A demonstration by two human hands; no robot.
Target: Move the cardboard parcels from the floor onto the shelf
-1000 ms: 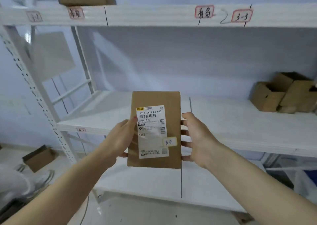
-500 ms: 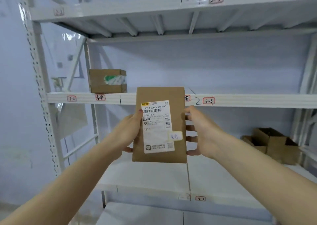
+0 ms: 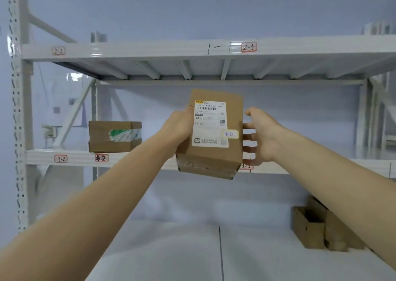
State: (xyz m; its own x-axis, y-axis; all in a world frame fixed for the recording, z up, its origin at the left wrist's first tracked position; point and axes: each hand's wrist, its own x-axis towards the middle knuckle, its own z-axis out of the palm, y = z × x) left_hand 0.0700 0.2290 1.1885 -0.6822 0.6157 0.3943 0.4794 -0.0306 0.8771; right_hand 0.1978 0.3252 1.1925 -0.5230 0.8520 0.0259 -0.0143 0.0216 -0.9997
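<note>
I hold a brown cardboard parcel (image 3: 214, 158) with a white shipping label in front of the white metal shelf unit, at the height of the shelf marked 3-2 and 3-3 (image 3: 75, 158). My left hand (image 3: 177, 126) grips its left side. My right hand (image 3: 260, 134) is at its right side, fingers spread against the edge. The parcel is tilted, its top leaning away toward the shelf, its lower end face showing. Its bottom edge hangs level with the shelf's front rim.
A taped cardboard box (image 3: 114, 136) sits on the same shelf to the left. Open cardboard boxes (image 3: 317, 229) stand on the lower shelf (image 3: 171, 248) at the right. Another shelf marked 2-2, 2-3 (image 3: 150, 49) is overhead. A perforated upright (image 3: 17, 109) stands at the left.
The view has tilted upward and both hands have raised the parcel from the lower shelf level to the 3-3 shelf, tipping its top forward. The right hand's fingers have spread.
</note>
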